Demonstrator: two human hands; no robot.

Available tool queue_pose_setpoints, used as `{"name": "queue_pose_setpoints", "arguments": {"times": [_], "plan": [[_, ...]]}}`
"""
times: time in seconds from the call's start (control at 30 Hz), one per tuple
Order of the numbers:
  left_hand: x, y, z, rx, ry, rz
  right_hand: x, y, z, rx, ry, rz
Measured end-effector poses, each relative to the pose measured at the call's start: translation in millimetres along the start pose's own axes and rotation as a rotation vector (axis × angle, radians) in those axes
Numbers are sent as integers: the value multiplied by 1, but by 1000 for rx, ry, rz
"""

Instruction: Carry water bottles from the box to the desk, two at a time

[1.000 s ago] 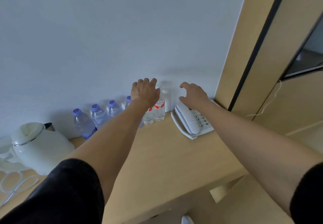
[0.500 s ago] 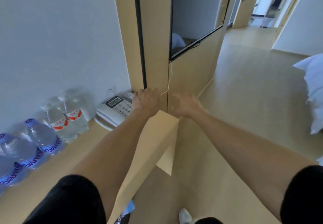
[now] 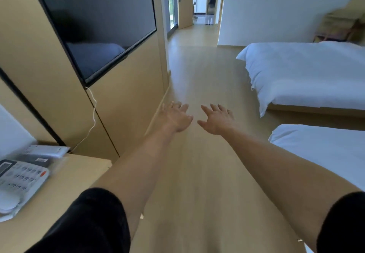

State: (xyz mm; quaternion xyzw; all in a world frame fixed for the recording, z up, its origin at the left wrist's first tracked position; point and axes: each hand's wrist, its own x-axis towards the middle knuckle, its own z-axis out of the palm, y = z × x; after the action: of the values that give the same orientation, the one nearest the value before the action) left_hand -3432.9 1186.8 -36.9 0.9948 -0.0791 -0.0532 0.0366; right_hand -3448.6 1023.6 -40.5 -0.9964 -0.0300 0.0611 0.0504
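Both arms stretch out in front of me over the wooden floor. My left hand (image 3: 174,117) is empty, its fingers spread and relaxed. My right hand (image 3: 216,119) is empty too, fingers straight and apart. The corner of the light wooden desk (image 3: 79,175) shows at the lower left. No water bottle and no box are in view.
A white telephone (image 3: 19,179) lies on the desk's corner. A dark wall-mounted screen (image 3: 94,19) is set in wooden panelling on the left. Two white beds (image 3: 308,73) (image 3: 324,154) stand on the right. A floor aisle (image 3: 197,71) leads to an open doorway (image 3: 201,2).
My view has swung right, away from the desk and its row of bottles, toward the room. Both hands let go of the bottles and now hang empty over the floor.
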Motion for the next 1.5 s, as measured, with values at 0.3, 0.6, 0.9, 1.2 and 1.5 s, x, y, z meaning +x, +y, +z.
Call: {"name": "queue_pose_setpoints", "arguments": {"times": [0.3,0.6,0.9,1.2,1.5], "plan": [[107,136,-7,9,-47,80,51,167,-36,-8,-4,168],[200,161,-6,13,-73,96,124,218,-39,7,16,241],[363,125,-2,-14,-116,131,282,222,-48,20,-4,300],[527,83,-32,-14,-129,178,442,207,-77,27,-16,338],[651,91,-42,-31,-119,227,555,241,-88,40,-7,370]]}}
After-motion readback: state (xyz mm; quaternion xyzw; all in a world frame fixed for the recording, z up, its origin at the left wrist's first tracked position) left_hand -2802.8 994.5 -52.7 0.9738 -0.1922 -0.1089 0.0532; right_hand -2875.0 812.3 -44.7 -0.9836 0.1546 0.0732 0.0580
